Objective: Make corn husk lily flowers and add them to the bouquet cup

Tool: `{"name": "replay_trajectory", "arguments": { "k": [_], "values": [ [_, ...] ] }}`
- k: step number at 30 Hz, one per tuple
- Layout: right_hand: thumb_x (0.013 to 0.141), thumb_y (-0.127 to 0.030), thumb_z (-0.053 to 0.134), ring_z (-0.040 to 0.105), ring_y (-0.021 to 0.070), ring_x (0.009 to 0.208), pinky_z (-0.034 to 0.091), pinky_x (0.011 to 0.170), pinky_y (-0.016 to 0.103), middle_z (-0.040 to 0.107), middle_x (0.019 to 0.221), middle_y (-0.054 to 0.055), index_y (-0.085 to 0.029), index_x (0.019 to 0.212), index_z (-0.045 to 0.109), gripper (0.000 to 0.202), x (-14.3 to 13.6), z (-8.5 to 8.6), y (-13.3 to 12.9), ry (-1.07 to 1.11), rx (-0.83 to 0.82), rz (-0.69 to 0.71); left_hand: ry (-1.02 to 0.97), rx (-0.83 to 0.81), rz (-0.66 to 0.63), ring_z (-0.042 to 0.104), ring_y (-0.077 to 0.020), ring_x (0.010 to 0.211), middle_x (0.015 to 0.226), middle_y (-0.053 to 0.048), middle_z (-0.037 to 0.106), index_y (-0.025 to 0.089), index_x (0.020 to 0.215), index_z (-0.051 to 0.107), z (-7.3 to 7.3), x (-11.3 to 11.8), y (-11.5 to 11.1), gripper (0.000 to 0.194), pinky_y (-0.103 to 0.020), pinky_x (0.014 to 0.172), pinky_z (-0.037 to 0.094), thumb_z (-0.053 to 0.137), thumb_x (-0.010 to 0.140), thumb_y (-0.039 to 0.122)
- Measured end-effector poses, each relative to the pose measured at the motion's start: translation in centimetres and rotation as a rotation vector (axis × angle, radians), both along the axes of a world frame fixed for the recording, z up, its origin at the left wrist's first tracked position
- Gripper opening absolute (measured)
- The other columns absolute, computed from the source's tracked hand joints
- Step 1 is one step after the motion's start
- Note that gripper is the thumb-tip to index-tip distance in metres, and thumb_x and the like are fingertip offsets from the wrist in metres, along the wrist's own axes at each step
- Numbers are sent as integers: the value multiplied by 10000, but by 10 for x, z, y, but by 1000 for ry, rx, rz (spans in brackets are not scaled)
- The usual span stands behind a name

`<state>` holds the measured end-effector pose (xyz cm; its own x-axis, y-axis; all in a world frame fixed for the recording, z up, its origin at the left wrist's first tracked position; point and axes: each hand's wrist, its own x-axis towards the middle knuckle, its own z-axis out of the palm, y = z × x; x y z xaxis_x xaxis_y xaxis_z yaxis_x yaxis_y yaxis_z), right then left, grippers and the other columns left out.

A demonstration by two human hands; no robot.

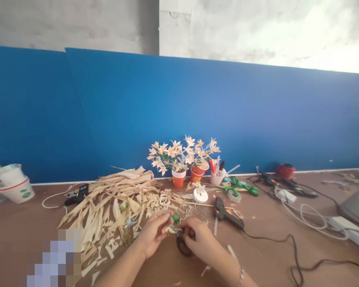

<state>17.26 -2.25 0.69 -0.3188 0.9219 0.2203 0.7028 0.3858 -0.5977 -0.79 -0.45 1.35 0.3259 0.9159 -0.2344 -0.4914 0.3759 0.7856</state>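
Observation:
My left hand (155,231) pinches a thin green-wrapped stem (170,218) upright between thumb and fingers. Black-handled scissors (184,245) are in my right hand (197,235), fingers curled round the handles. Their blades point left and meet a small pale yellowish piece (171,229) at the lower end of the stem, beside my left fingertips. A small green roll (176,218) shows just behind the two hands. Whether the blades are closed is too small to tell.
Dried husk strips (128,191) heap up at the left. Orange cups (178,181) of pale flowers (175,151) stand by the blue partition (122,111). A glue gun (227,215) lies to the right with its cord, near white cables (305,219). White cups (18,191) stand far left.

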Motion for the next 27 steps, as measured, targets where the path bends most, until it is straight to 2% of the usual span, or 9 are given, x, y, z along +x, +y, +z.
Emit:
{"name": "replay_trajectory", "arguments": {
  "k": [3,6,9,19,27],
  "values": [
    [779,-61,460,512,190,799,389,713,307,582,843,53,-203,1019,577,302,-3,10,-3,36,276,47,24,17,-69,245,6,393,584,29,516,106,738,614,-1,1,-2,262,-148,353,70,745,650,314],
    [856,-83,413,498,194,821,398,713,316,572,909,68,-225,1112,534,316,-7,18,-8,5,434,161,45,16,-117,181,-13,404,451,91,341,112,711,593,-2,3,-4,284,-156,368,46,757,634,330],
    [876,-87,399,495,186,818,403,708,314,573,919,62,-230,1133,519,318,-11,18,-11,-21,478,222,56,6,-118,161,-19,419,450,98,308,117,699,578,-1,5,-6,318,-167,378,28,773,608,351],
    [874,-119,426,466,167,761,361,659,290,586,869,49,-228,1036,574,245,-10,14,-9,-105,626,233,-36,-86,-118,208,-13,412,469,100,313,126,667,539,-6,13,-12,344,-144,376,75,797,583,338],
    [876,-137,414,463,157,752,357,668,284,570,832,39,-217,884,589,193,-11,13,-12,-109,673,231,-118,-144,-143,259,-11,389,488,95,319,123,724,550,-10,14,-13,274,-121,347,105,751,669,302]
  ]
}}
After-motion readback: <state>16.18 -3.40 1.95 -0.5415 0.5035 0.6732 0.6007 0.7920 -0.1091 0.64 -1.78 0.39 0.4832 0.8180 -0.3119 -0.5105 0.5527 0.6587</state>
